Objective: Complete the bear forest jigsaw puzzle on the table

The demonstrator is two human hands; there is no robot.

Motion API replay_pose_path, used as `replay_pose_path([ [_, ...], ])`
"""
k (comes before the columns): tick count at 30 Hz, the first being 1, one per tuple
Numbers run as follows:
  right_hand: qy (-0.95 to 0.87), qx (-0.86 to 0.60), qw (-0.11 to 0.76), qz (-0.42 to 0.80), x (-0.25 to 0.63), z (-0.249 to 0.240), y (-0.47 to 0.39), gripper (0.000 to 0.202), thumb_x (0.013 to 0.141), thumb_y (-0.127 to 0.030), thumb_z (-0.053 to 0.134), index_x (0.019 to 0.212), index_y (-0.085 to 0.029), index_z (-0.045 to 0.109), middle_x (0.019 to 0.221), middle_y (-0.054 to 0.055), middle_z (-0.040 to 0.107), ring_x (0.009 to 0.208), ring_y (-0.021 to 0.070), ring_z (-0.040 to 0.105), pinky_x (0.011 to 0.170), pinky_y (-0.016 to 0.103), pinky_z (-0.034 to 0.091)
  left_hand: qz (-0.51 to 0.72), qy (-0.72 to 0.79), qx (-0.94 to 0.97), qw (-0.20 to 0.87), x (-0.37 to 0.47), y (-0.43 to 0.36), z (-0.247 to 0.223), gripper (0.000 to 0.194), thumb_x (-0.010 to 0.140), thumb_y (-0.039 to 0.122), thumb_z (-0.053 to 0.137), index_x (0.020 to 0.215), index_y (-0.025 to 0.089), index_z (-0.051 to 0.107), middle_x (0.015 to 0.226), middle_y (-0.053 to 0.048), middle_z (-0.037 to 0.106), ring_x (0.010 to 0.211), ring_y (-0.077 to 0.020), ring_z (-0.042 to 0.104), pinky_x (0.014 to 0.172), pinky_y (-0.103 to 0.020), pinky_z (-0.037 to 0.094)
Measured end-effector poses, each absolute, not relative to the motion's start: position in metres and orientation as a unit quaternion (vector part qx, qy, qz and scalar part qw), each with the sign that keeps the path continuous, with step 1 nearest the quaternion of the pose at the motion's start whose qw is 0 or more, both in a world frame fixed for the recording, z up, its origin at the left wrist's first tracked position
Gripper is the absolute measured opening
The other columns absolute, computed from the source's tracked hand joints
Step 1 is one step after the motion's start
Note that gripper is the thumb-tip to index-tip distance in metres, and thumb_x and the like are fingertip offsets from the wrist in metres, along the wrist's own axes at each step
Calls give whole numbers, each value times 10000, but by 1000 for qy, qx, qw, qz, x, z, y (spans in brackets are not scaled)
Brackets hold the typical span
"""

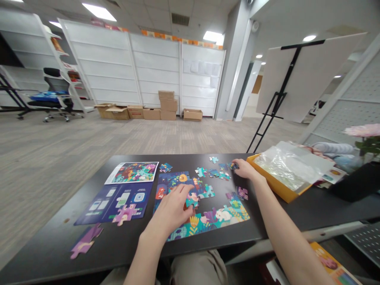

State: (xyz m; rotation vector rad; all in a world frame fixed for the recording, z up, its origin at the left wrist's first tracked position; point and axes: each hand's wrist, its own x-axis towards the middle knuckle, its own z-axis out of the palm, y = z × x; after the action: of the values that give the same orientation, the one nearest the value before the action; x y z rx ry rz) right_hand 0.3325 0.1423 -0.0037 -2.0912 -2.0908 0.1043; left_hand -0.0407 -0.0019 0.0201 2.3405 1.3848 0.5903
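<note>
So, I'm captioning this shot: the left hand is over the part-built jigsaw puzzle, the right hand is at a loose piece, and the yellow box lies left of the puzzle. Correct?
One slip: the head view shows the yellow box lying right of the jigsaw puzzle. The left hand and right hand are as you say.

We see a gray floor [178, 136] running back to white shelving units [156, 67], with cardboard boxes [152, 114] along their foot. To our left stands a mesh-backed office chair [57, 83]; to our right, a pale board [314, 75] on a black easel [286, 79]. Ceiling lights [99, 12] glow overhead.
</note>
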Motion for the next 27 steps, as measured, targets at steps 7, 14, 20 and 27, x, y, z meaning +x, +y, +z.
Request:
replay_pose_path([
  [7,-705,-702,84,62,337,1,140,539,782,-122,639,1320,-145,626,1227,124,700,1012,214,697,899,246,503,209,492,827,177,-39,-2,20,538,795,172,600,1324,237,529,1343,-100,616,1251,-299,581,1009,-434,496],
  [14,-705,-702,89,46,331,-2,143,411,841,-257,670,1234,-138,667,1205,140,710,1054,247,683,915,281,491,208,492,826,181,-41,-2,21,517,806,187,604,1316,244,545,1327,-107,623,1231,-293,597,984,-418,510],
  [20,-688,-718,96,40,327,-2,144,330,871,-215,645,1192,-140,669,1140,127,741,969,224,709,809,260,500,216,487,828,176,-44,-1,13,511,830,247,623,1334,237,539,1290,-120,645,1253,-301,578,1000,-431,500],
  [27,-675,-730,106,40,328,-2,142,285,866,-186,638,1147,-155,677,1078,96,762,872,197,712,738,249,483,190,495,830,173,-44,-2,17,511,840,253,616,1341,194,535,1293,-140,645,1253,-311,569,1001,-444,499],
])
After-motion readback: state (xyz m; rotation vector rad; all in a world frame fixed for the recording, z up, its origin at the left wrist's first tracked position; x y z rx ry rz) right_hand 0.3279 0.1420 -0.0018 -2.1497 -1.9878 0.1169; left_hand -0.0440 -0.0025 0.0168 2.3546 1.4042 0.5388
